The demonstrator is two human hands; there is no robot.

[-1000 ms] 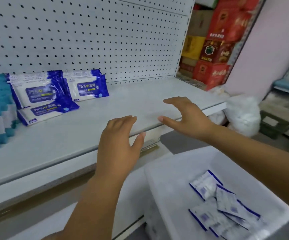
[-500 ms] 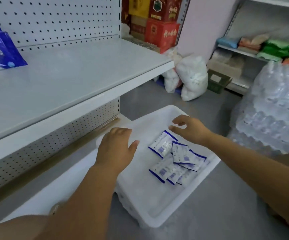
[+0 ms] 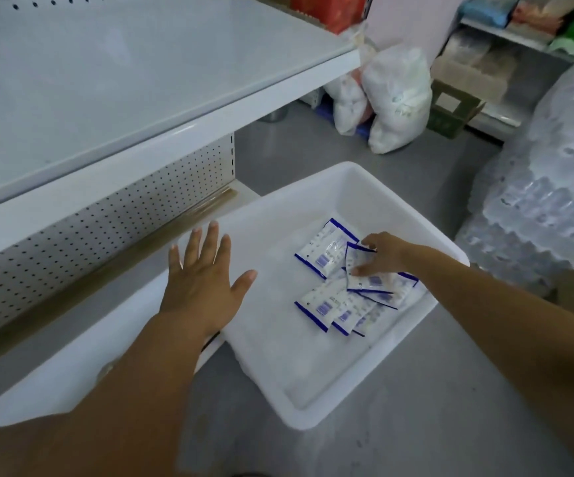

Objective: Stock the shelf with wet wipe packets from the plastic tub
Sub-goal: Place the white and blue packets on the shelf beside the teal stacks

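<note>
The right hand [image 3: 383, 254] is pinching a wet wipe packet [image 3: 361, 266] in the plastic tub [image 3: 278, 356]; the left hand [image 3: 203, 287] is hovering, fingers spread.

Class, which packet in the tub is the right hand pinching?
The topmost packet, tilted up in the right hand; the others lie flat beside or beneath it.

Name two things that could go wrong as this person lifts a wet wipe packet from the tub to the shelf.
1. The right hand pinches the top packet, which overlaps the other packets; it may slip or drag neighbours along.
2. The left hand is open and holds nothing, so a one-handed carry from the tub up to the shelf could drop the packet.
</note>
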